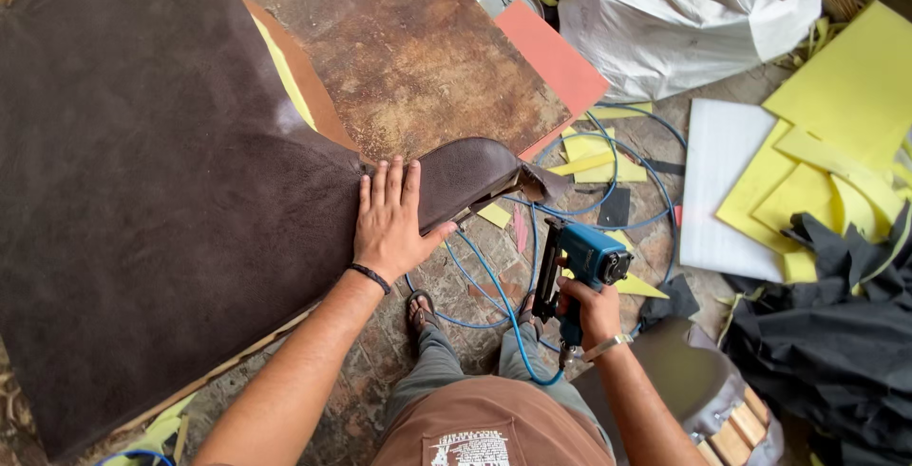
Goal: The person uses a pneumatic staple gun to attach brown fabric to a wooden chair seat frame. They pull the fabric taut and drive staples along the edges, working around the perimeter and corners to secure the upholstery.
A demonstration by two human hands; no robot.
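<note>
A large dark brown leather-like sheet (161, 181) covers a padded panel and wraps over its narrow end (470, 170). My left hand (389, 219) lies flat on the covering near that end, fingers spread and pressing down. My right hand (594, 312) grips a blue pneumatic staple gun (579, 262), held away from the panel to the right and below the wrapped end. A blue air hose (503, 309) runs from the gun in loops over the floor.
A worn brown board (408, 48) lies under the panel. Yellow foam offcuts (836, 133), a white sheet (717, 181), a white sack (684, 19), dark fabric (836, 333) and an orange-pink sheet (551, 57) litter the floor on the right. My feet in sandals (423, 312) stand below.
</note>
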